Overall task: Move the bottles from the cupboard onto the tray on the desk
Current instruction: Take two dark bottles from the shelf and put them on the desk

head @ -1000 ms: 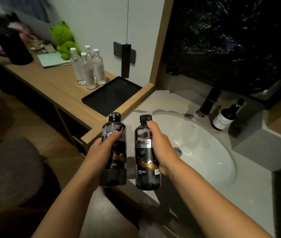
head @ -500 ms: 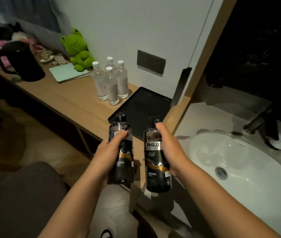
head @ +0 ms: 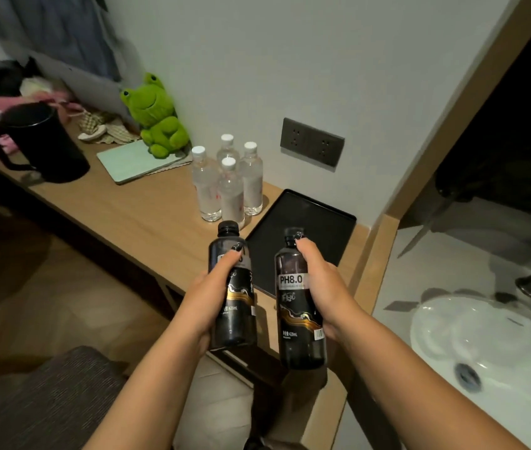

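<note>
Left hand (head: 207, 298) is wrapped around a dark bottle (head: 232, 287); right hand (head: 322, 287) likewise grips a second dark bottle (head: 300, 306). Both bottles stand upright, caps up, held above the desk's (head: 134, 216) near edge, just short of the black tray (head: 303, 232).

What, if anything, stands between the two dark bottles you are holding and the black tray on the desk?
Nothing visible does. The left hand and right hand each hold a dark bottle just short of the tray, which looks bare. The clear water bottles stand beside its left edge, not on it.
</note>
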### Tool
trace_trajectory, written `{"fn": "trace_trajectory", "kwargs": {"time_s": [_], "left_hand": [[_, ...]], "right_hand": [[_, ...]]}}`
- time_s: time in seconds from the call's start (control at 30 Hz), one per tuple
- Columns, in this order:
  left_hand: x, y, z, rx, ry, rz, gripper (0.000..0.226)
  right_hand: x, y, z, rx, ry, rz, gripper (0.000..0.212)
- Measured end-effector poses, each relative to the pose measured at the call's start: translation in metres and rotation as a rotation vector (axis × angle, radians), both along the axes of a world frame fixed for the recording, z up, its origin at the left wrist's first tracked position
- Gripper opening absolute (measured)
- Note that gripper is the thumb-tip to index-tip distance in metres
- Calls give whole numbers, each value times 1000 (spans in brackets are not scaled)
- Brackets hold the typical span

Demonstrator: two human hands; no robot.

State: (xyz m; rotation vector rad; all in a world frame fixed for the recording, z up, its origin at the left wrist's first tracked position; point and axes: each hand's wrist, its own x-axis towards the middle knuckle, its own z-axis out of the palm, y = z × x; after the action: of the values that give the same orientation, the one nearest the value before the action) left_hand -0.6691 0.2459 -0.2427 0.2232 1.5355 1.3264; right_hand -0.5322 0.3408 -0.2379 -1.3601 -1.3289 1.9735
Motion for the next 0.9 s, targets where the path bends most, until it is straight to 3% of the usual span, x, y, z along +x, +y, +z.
{"fn": "trace_trajectory", "kwargs": {"time_s": [0.43,0.63,0.8,0.9], "left_hand": [[-93,59,-11,-27,67,75,60],[-153,96,-27,-51,244,63,33],[-218,120,-56,-141,450,-40,65],[-249,128,-63,-155,510,-103,59]], "right_hand": [[-66,63,2,-57,6,-83,57],[-115,85,-23,-24,-71,-176,53],[-173,97,-47,33,-107,-315,45],[-204,100,-62,94,-138,-352,36]]}}
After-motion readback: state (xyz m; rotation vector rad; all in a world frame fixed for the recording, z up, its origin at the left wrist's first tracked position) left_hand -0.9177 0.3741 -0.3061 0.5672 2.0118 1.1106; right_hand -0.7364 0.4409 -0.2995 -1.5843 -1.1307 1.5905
